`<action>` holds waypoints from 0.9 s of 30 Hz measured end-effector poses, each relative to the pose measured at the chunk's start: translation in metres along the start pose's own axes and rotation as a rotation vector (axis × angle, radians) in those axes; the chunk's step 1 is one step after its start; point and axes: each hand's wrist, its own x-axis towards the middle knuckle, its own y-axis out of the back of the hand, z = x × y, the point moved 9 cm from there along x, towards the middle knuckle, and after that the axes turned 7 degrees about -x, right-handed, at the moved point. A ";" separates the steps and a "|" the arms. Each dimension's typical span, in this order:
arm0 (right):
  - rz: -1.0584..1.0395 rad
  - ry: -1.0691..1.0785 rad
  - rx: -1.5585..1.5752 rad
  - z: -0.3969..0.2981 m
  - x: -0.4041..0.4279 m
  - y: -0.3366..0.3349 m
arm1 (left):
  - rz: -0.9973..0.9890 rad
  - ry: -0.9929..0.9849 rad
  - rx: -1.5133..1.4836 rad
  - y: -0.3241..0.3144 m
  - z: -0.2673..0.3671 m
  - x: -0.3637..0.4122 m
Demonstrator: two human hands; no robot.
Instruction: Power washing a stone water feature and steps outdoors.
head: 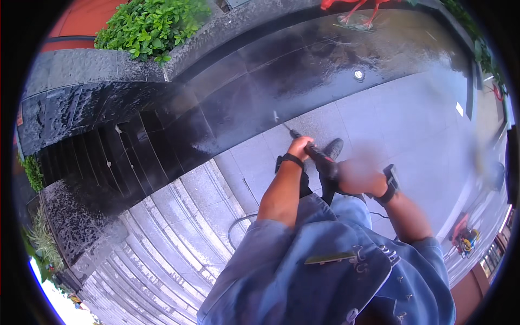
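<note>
My left hand (300, 147) grips the front of a black pressure-washer spray gun (321, 156). The rear of the gun is in my right hand (359, 174), which is blurred, so its fingers and any trigger do not show clearly. A thin lance (287, 126) points forward over the edge of the pale tiled floor (382, 109). Just past its tip a small white spray (276, 116) appears above the wet, dark stone channel (248, 105). One black shoe (334, 148) shows beyond the gun.
Stone steps (183, 207) descend at the left, beside dark stepped tiers (122, 154). A hose (231, 233) curves near my left arm. Farther off are a round drain or light fixture (358, 74), a red bird figure (361, 12), a green shrub (150, 30) and a red-and-yellow machine (465, 237).
</note>
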 end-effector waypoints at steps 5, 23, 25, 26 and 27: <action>-0.076 0.005 -0.064 -0.035 0.023 -0.031 | 0.168 -0.006 -0.010 0.071 0.036 -0.044; 0.268 -0.492 -0.114 0.111 -0.093 0.043 | -0.238 0.441 0.163 -0.265 -0.102 0.089; 0.294 -0.524 -0.105 0.132 -0.102 0.047 | -0.228 0.438 0.189 -0.287 -0.116 0.099; 0.287 -0.542 -0.091 0.141 -0.105 0.048 | -0.223 0.444 0.199 -0.293 -0.118 0.103; 0.279 -0.558 -0.073 0.148 -0.107 0.050 | -0.213 0.450 0.210 -0.296 -0.119 0.107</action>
